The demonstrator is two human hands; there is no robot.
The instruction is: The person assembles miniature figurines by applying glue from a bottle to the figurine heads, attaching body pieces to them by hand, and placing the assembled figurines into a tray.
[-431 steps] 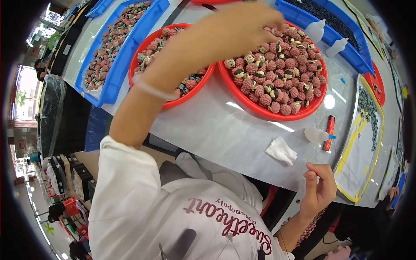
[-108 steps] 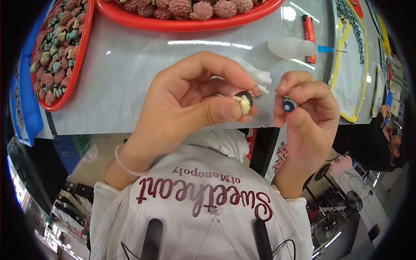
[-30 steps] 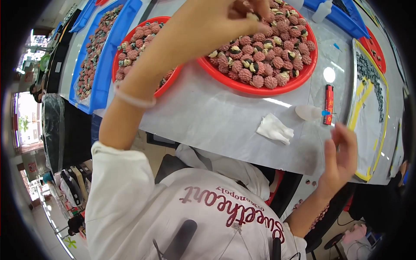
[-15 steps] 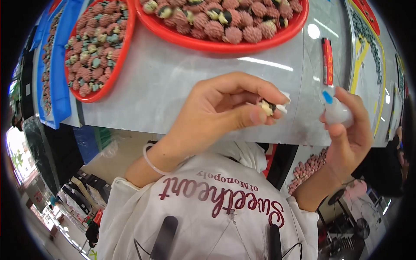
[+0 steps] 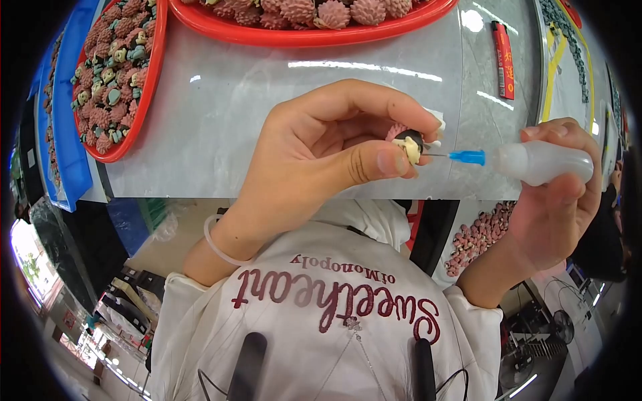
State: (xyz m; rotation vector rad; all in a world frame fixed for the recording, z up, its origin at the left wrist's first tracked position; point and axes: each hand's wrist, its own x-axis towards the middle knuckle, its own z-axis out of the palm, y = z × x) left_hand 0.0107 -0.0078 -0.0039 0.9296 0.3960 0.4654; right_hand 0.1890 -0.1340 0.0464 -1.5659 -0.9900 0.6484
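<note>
From the head camera, here's the action: the left hand [image 5: 297, 147] has its grip pinched on a small pink, dark and cream piece [image 5: 409, 142], thumb against fingertips, its cream-and-dark side presented rightward, apparently to leave that face clear. And across from it, the right hand [image 5: 555, 224] has its grip wrapped round a translucent bottle [image 5: 545, 163], thumb below, fingers above. The bottle lies sideways, probably so its blue nozzle [image 5: 467, 157] and thin needle line up with the piece. The needle's end is right at the piece's edge; whether it touches, one cannot tell. Both hands meet above the bench [image 5: 234, 93], in front of a large red basin [image 5: 321, 36] heaped with pink pieces, seemingly within easy reach. Smaller red basin [image 5: 151, 83] over to the left, red lighter [image 5: 503, 61] beyond the bottle!
</note>
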